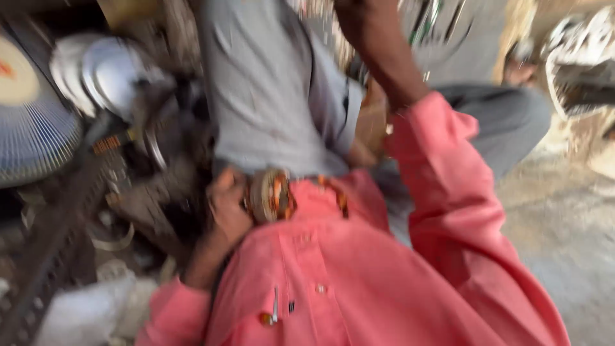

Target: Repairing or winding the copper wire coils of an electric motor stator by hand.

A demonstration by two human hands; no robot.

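Wrapped around the side of a round motor stator [272, 195], the left hand [229, 208] presses its fingers closed against the metal ring, holding it tight to the person's stomach at the middle of the frame. Copper-orange windings show on the stator's face, and its pale metal rim sits just above the pink shirt [333, 282], whose front fills the lower middle of the picture. A small pen-like object [275, 306] is clipped at the shirt's lower front.

Up and to the right of the stator, the pink sleeve rises to the right forearm, which runs toward the top edge. The right hand [371, 128] is blurred; it seems to rest against a brownish object there, but whether its fingers are spread or closed cannot be told.

Grey trousers [269, 96] cover the upper middle. At the left edge lies a blue-and-white fan grille [32, 128], with shiny metal fan blades [106, 74] just beside it in the upper left. Dark scrap parts [147, 192] crowd the left middle. Bare concrete floor [564, 243] lies at the right.
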